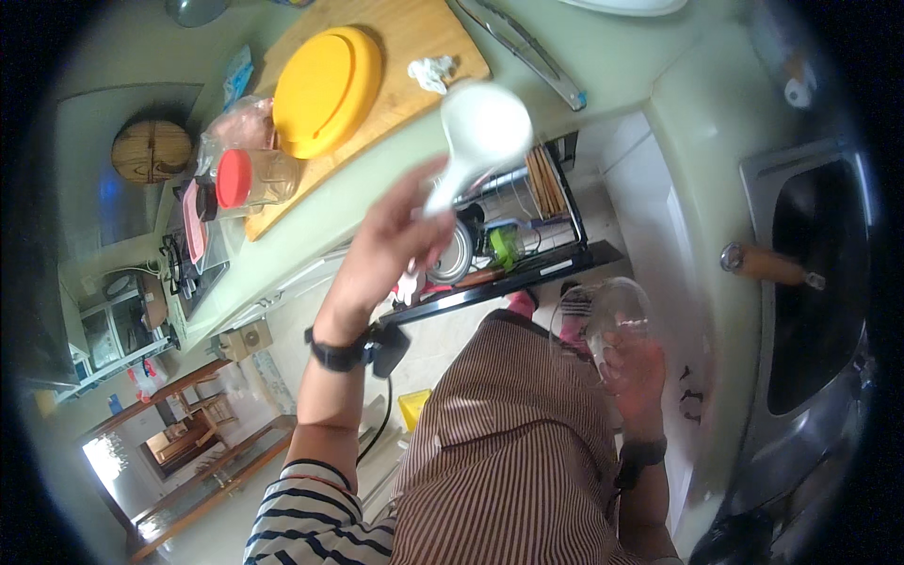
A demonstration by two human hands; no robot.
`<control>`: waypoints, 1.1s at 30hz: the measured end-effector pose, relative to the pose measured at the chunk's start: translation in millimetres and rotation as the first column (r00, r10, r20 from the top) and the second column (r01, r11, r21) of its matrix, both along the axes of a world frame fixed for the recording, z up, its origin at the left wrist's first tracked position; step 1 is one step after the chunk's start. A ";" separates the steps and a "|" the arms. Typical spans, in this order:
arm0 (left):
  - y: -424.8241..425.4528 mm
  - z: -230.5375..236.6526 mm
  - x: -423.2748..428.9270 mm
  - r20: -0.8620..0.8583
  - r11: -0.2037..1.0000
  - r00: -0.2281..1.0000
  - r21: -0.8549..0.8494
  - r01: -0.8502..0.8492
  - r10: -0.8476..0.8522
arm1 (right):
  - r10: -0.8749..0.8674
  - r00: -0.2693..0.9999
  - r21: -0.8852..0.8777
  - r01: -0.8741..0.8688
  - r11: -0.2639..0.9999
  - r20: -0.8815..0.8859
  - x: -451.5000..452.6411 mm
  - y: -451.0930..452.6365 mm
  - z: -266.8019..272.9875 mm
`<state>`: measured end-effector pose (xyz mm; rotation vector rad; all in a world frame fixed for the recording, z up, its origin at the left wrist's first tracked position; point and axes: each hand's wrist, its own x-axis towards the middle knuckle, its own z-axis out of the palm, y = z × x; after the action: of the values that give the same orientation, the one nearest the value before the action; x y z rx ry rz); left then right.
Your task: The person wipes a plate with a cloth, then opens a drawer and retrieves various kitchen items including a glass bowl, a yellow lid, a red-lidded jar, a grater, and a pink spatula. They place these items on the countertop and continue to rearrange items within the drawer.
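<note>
My left hand (406, 233) grips the handle of a white ladle (487, 127), its bowl raised over the counter's edge beside a wooden cutting board (417, 28). Below the ladle an open drawer with a black rim (494, 282) holds wooden chopsticks (545, 182), a green utensil (504, 247) and a round metal item (455, 254). My right hand (628, 360), blurred, is low by the apron's right side with its fingers on a clear, see-through container (614, 311).
On the board lie a yellow round lid (318, 92) and crumpled white tissue (431, 73); a red-lidded jar (258, 178) stands at its edge. Metal tongs (526, 53) lie on the counter. At right is a sink (756, 191) with a wooden-handled tool (770, 265) over its edge.
</note>
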<state>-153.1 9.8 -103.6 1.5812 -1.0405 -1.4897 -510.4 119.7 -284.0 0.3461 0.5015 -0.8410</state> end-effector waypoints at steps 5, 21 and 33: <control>-110.4 -19.7 -16.8 -0.116 0.898 0.947 -0.302 -0.320 0.298 | 0.034 0.998 -0.032 -0.035 0.999 -0.045 4.3 -4.2 7.6; -0.8 -100.6 11.2 0.023 0.980 0.984 0.101 0.173 -0.176 | 0.106 0.989 -0.102 -0.117 0.988 -0.099 17.2 -14.4 27.5; 40.0 -251.5 1.3 0.819 0.937 0.559 -0.284 0.203 0.127 | 0.158 0.971 -0.018 -0.164 0.986 -0.176 28.7 -20.0 37.0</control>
<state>-151.8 49.8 -355.0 2.0209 -1.7516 -0.4131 -481.7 99.7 -246.9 0.1989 0.6693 -0.7236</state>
